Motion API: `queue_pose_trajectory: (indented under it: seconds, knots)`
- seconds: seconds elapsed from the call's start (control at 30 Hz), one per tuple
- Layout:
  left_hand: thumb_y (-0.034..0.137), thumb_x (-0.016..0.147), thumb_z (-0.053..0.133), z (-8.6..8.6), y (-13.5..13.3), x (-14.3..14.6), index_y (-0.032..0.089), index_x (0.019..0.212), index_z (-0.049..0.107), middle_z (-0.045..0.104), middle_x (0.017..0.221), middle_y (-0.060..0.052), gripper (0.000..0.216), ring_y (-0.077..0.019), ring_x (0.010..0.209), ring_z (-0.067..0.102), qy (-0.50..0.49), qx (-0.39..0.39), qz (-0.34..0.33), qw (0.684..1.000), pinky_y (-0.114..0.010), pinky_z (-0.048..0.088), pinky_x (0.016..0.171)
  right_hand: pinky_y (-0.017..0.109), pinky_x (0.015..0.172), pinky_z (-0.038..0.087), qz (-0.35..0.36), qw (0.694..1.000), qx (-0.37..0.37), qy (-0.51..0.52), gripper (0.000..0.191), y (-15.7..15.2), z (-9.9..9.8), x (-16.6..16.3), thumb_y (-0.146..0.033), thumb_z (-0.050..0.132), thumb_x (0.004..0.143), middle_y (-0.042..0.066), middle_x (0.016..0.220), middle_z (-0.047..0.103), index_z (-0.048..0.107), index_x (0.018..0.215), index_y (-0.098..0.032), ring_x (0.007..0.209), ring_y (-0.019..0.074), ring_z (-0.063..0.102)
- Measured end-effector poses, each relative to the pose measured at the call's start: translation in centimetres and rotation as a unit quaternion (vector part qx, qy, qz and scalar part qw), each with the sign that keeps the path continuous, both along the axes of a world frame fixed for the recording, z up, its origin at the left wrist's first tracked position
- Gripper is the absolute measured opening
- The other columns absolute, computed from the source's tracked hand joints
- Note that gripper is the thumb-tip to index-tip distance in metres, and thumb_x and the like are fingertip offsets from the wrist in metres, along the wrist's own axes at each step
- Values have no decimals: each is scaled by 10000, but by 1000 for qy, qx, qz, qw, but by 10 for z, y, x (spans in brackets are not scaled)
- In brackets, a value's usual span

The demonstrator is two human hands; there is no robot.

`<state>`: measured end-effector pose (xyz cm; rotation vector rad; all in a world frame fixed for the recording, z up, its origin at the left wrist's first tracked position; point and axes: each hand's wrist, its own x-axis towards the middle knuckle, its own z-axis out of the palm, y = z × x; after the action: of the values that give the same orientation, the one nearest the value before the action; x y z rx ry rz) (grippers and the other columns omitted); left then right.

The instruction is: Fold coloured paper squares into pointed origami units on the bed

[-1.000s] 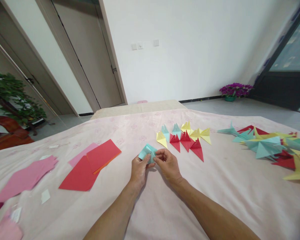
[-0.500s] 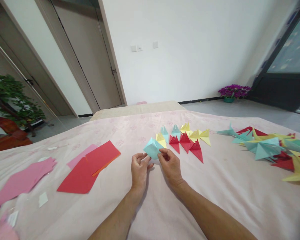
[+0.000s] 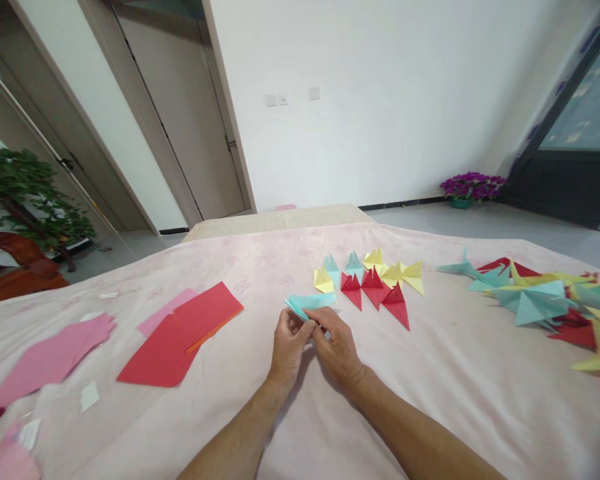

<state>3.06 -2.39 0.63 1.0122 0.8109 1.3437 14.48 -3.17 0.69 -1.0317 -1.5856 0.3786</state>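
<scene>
I see my left hand (image 3: pixel 287 341) and right hand (image 3: pixel 339 345) touching each other mid-scene, both pinched on the near edge of the teal paper (image 3: pixel 311 303). It is folded flat and held just over the pink sheet (image 3: pixel 430 393). A row of folded pieces (image 3: pixel 375 283) lies just beyond it to the right, red papers (image 3: pixel 180 330) lie to the left, and a pile of folded figures (image 3: pixel 540 299) sits far right.

Red sheets (image 3: pixel 180 337) and pink sheets (image 3: pixel 55 355) lay on the cloth (image 3: pixel 445 400). Small folded triangles (image 3: pixel 375 283) sat near finished cranes (image 3: pixel 535 299).
</scene>
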Motion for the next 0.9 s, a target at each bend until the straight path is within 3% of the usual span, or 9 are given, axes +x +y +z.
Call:
queue_pose_trajectory:
  seconds: [0.13,0.37,0.47,0.6,0.73,0.9]
  knots:
    - [423,789,730,1,1,-1,174,1010,592,682,926,-39,360,-167,863,669,3,-8,21,1000,-290,537,798,356,862,509,5,1000,-11,-11,310,-2,0,-2,-155,516,901,53,1007,714,714,1112,-267,926,204,640]
    - [410,807,707,2,3,0,172,1087,600,688,1075,-83,382,-185,945,678,-62,-38,1,997,-306,541,840,364,887,503,23,999,-40,-6,314,-1,-3,-3,-146,498,896,43,1034,730,719,1086,-266,955,204,658]
    - [412,809,686,-1,5,-1,170,1053,609,703,1033,-69,353,-177,874,694,-91,-50,8,995,-328,564,815,342,814,515,-1,997,-68,35,246,0,-5,-3,-163,524,870,37,962,727,720,994,-243,887,198,663]
    - [388,825,666,-2,7,-2,161,1056,612,701,1086,-77,328,-184,923,698,-111,-49,29,992,-345,571,854,318,685,509,-72,986,-104,113,111,4,-3,-3,-253,597,827,42,869,682,667,901,-207,789,195,638]
    - [431,832,673,-3,10,-3,156,1075,613,701,1090,-78,371,-190,964,697,-121,-63,44,990,-363,555,915,320,639,518,-125,958,-150,209,307,11,-2,1,-340,696,749,62,980,658,587,999,-200,750,182,620]
    - [462,830,680,-3,10,-2,150,1054,632,713,1066,-89,386,-196,958,691,-126,-52,33,990,-390,538,943,332,669,522,-78,947,-178,257,393,14,-6,0,-336,743,679,45,933,649,577,1009,-204,783,191,625]
